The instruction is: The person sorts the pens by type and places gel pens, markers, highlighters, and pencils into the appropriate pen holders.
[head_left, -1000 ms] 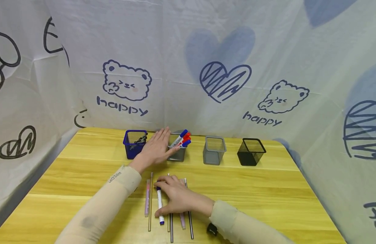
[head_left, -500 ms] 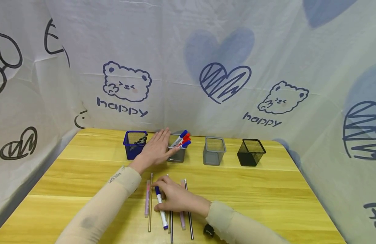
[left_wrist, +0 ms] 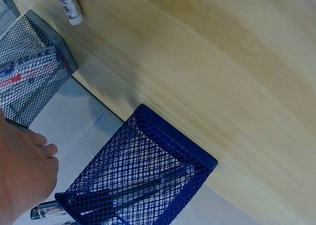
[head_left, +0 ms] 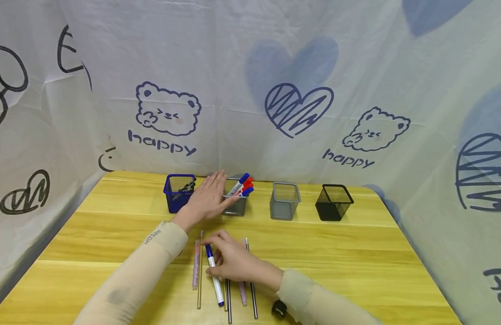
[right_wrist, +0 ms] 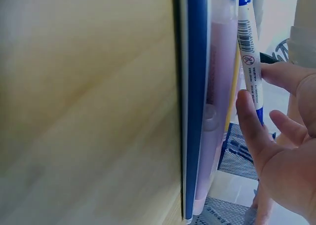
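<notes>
A white whiteboard marker with blue ends [head_left: 216,280] is in the thumb and fingers of my right hand [head_left: 236,262], which pinch it above the table. The right wrist view shows the marker [right_wrist: 251,62] slanting, with a fingertip on each side. My left hand [head_left: 205,198] lies with straight fingers and spread thumb against a grey mesh pen holder [head_left: 234,210] that contains blue- and red-capped markers. To its left stands a blue mesh pen holder [head_left: 176,203] with black pens inside. Several pencils [head_left: 199,280] and pinkish pens [head_left: 195,266] lie around the right hand.
A light grey mesh holder [head_left: 284,210] and a black mesh holder [head_left: 331,210] stand along the back to the right. A small black object [head_left: 279,309] lies by the right sleeve. Printed cloth [head_left: 234,67] hangs behind the wooden table [head_left: 376,262].
The marker has tilted, its near end shifting right and toward the person. My right thumb and fingers have drawn closer together round it. The left hand has stayed in place.
</notes>
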A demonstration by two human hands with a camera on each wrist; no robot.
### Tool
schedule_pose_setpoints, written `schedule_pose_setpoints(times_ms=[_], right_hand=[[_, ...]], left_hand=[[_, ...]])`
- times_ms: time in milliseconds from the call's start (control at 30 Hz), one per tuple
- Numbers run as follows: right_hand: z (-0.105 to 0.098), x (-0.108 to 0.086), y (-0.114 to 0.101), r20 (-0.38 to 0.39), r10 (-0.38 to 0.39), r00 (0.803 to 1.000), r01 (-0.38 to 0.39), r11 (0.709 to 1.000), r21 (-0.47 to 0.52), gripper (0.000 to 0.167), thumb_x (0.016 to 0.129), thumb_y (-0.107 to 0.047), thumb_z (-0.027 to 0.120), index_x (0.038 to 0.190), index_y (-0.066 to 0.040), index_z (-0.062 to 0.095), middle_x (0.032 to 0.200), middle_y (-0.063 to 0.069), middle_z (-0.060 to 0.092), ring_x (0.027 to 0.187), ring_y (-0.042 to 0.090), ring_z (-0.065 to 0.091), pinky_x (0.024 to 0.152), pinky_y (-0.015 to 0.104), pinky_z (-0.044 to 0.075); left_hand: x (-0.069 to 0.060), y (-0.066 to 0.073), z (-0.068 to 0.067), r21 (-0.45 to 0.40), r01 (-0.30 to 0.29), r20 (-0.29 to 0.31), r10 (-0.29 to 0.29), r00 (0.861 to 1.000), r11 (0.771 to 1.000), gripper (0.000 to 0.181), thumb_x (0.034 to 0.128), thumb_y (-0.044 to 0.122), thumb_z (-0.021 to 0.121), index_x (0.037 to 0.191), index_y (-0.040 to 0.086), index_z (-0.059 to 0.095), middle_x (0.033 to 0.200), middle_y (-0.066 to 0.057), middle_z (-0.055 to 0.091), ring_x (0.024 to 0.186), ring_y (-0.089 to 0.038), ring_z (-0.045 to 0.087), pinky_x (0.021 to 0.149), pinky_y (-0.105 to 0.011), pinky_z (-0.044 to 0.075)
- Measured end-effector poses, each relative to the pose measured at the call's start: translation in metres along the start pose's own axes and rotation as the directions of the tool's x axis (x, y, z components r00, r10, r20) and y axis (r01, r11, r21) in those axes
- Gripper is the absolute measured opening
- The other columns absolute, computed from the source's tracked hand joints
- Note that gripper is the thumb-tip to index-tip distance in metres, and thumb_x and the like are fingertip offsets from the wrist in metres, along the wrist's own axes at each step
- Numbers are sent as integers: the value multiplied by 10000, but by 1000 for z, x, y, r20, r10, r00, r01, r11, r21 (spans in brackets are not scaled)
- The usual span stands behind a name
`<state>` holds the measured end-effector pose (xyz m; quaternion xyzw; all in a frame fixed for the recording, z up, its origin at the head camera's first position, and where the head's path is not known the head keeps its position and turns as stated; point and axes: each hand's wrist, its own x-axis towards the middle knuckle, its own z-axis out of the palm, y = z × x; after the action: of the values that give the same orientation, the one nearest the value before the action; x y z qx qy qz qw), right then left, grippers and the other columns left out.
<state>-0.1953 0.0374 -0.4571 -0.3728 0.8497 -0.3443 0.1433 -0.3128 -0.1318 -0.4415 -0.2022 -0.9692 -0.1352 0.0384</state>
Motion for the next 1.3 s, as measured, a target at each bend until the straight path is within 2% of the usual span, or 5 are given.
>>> schedule_pose_setpoints(times_ms=[500, 767, 967, 1133, 1300], right_hand=[[-3, -16, -7, -153, 1, 988, 48, 948, 315, 692, 846, 104, 794, 1474, -20, 531, 1415, 83, 440, 1056, 87, 604, 863, 196, 594], [-11, -26, -3, -295, -16, 955, 146, 893, 425, 619, 860, 150, 753, 1421, 7, 535, 1391, 201, 528, 1101, 359, 664, 882, 282, 616], [-23, -30, 1, -437, -46, 898, 274, 837, 474, 537, 908, 140, 702, 1408, 52, 525, 1382, 252, 575, 1089, 507, 644, 880, 334, 626], [-35, -31, 2, -564, -23, 825, 341, 817, 465, 453, 939, 107, 692, 1366, 81, 545, 1335, 288, 592, 1053, 357, 687, 876, 338, 628], [-50, -29, 3, -681, -33, 732, 425, 802, 419, 392, 935, 118, 690, 1304, 98, 560, 1280, 330, 597, 1028, 243, 709, 861, 330, 631]], left_hand=[[-2, -2, 2, -5, -2, -16, 1, 1000, 1000, 930, 1058, 670, 351, 1649, -22, 155, 1726, -195, 113, 1589, -384, 136, 1302, -500, 99], [1, -2, 3, 3, 12, 6, -12, 1000, 1000, 937, 1054, 687, 324, 1656, -5, 129, 1734, -174, 73, 1596, -371, 112, 1306, -477, 69], [2, -2, 3, 9, 15, 0, -15, 1000, 1000, 945, 1050, 693, 327, 1655, -8, 136, 1733, -183, 90, 1594, -373, 125, 1307, -479, 76], [2, -1, 3, 9, 11, -11, -11, 1000, 1000, 953, 1048, 694, 335, 1650, -21, 146, 1727, -201, 115, 1588, -390, 140, 1303, -503, 102], [2, -1, 3, 8, 17, 0, -17, 1000, 1000, 956, 1046, 703, 316, 1655, -8, 125, 1732, -186, 91, 1594, -377, 127, 1306, -488, 86]])
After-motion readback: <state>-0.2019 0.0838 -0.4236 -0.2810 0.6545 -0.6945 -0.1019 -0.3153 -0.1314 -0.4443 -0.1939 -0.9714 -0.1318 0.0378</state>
